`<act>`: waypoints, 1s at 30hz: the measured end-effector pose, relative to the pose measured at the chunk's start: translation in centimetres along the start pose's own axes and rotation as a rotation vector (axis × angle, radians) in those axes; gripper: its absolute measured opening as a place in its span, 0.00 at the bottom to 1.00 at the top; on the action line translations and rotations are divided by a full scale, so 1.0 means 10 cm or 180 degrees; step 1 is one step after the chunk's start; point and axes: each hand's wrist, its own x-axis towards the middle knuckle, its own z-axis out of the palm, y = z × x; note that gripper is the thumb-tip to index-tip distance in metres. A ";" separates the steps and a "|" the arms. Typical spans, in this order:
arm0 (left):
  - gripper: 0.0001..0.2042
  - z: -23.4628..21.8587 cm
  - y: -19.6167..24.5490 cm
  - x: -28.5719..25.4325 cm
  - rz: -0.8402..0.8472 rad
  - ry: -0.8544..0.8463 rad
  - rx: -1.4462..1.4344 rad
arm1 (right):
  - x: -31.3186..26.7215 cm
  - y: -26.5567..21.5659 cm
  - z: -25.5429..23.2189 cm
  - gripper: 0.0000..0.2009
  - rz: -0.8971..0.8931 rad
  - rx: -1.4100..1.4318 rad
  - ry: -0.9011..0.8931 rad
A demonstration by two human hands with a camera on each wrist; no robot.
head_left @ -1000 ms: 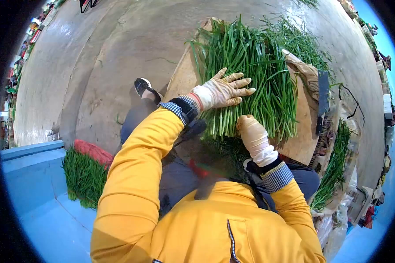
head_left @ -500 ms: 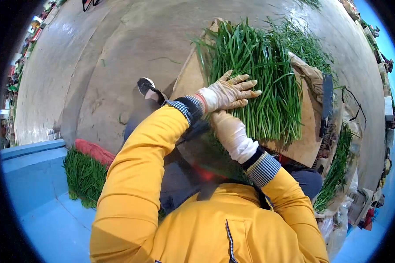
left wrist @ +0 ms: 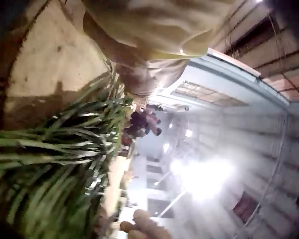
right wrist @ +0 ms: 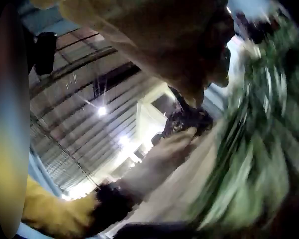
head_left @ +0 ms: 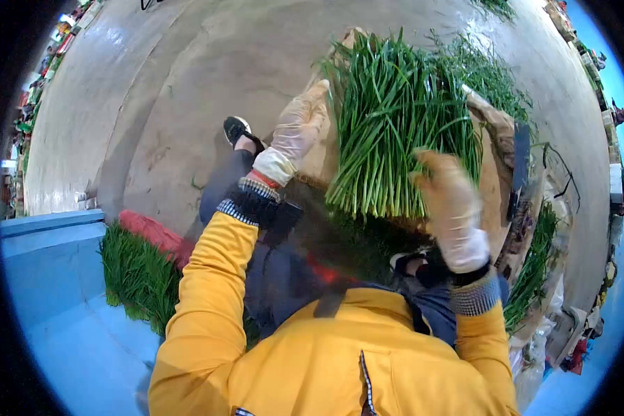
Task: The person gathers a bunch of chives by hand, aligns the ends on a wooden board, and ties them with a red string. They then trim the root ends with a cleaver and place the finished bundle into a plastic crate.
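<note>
A thick bundle of long green leafy stalks with pale ends [head_left: 395, 132] lies on a tan board [head_left: 496, 222], like garlic chives. In the head view my gloved left hand [head_left: 299, 125] is at the bundle's left side, fingers extended forward with the tips by the leaves. My gloved right hand [head_left: 452, 204], blurred, hovers at the right part of the cut ends with its fingers loosely bent and nothing between them. The left wrist view shows the leaves [left wrist: 55, 164] beneath the left glove [left wrist: 154, 30]. Blurred leaves [right wrist: 259, 149] fill the right side of the right wrist view.
Behind the bundle lie loose greens [head_left: 489, 80]. A rolled tan cloth [head_left: 491, 118] and a dark flat bar [head_left: 521, 163] border the board's right side. More greens [head_left: 142, 277] with a red cloth [head_left: 156, 236] stand at the left, beside a blue ledge [head_left: 52, 239].
The left hand has come off the bundle's top and moved to its left side. The right hand went left under the left hand, then swung back right over the stalks.
</note>
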 end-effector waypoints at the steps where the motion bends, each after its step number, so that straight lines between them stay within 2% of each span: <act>1: 0.25 0.04 0.08 -0.10 -0.0025 -0.0032 -0.0003 | -0.18 0.02 0.25 0.14 -0.1208 -0.2035 -0.0462; 3: 0.23 0.15 0.32 -0.20 0.0369 -0.0718 0.1579 | -0.33 -0.03 0.76 0.07 -0.0822 -0.2850 -0.1035; 4: 0.26 0.27 0.24 -0.28 0.0771 -0.0812 0.1898 | -0.37 0.22 0.97 0.08 -0.0754 -0.3235 -0.1154; 5: 0.30 0.37 0.12 -0.40 0.0865 -0.0856 0.2141 | -0.38 0.46 1.13 0.09 -0.0696 -0.3623 -0.1269; 6: 0.32 0.43 0.07 -0.47 0.0715 -0.0973 0.2420 | -0.38 0.51 1.16 0.09 -0.0714 -0.3627 -0.1262; 7: 0.33 0.46 0.00 -0.51 0.0564 -0.1092 0.2692 | -0.37 0.56 1.16 0.07 -0.0974 -0.3641 -0.1187; 8: 0.33 0.45 0.00 -0.51 0.0568 -0.1091 0.2685 | -0.37 0.56 1.14 0.05 -0.1216 -0.3652 -0.1117; 9: 0.34 0.45 -0.01 -0.51 0.0580 -0.1132 0.2782 | -0.39 0.56 1.08 0.05 -0.1208 -0.3667 -0.1120; 11: 0.34 0.45 -0.03 -0.53 0.0578 -0.1166 0.2865 | -0.53 0.45 0.91 0.05 -0.1569 -0.3060 -0.2259; 13: 0.34 0.43 -0.03 -0.51 0.0515 -0.1243 0.2677 | -0.54 -0.09 0.76 0.07 -0.0816 -0.2078 -0.4184; 14: 0.34 0.42 0.00 -0.50 0.0443 -0.1306 0.2690 | -0.53 -0.20 0.59 0.11 -0.0637 -0.1077 -0.4429; 15: 0.34 0.42 0.02 -0.49 0.0444 -0.1303 0.2683 | -0.41 -0.29 0.48 0.08 -0.0591 -0.0339 -0.4602; 17: 0.34 0.38 0.05 -0.47 0.0318 -0.1380 0.2428 | -0.14 -0.48 0.15 0.07 0.1966 0.0648 -0.3600; 19: 0.33 0.37 0.03 -0.46 0.0282 -0.1390 0.2344 | -0.11 -0.12 0.11 0.07 0.1787 -0.1339 -0.3174; 20: 0.32 0.36 0.01 -0.45 0.0241 -0.1453 0.2256 | -0.32 0.21 0.14 0.10 0.0325 -0.3302 -0.3447; 21: 0.32 0.36 -0.02 -0.46 0.0235 -0.1473 0.2246 | -0.41 0.20 0.20 0.16 0.0702 -0.3222 -0.3948; 23: 0.31 0.39 -0.09 -0.46 0.0343 -0.1375 0.2149 | -0.62 0.27 0.42 0.21 0.2115 -0.1198 -0.3817; 24: 0.31 0.39 0.02 -0.48 0.0256 -0.1347 0.2280 | -0.71 0.34 0.54 0.21 0.2135 -0.1177 -0.3805; 26: 0.31 0.43 -0.02 -0.49 0.0282 -0.1289 0.2304 | -0.79 0.53 0.79 0.22 0.2366 0.0930 -0.2668; 29: 0.31 0.45 -0.04 -0.50 0.0313 -0.1197 0.2441 | -0.75 0.68 1.07 0.21 0.2500 0.1420 -0.2291; 30: 0.31 0.45 -0.06 -0.51 0.0366 -0.1128 0.2424 | -0.71 0.60 1.04 0.21 0.2381 0.1308 -0.2612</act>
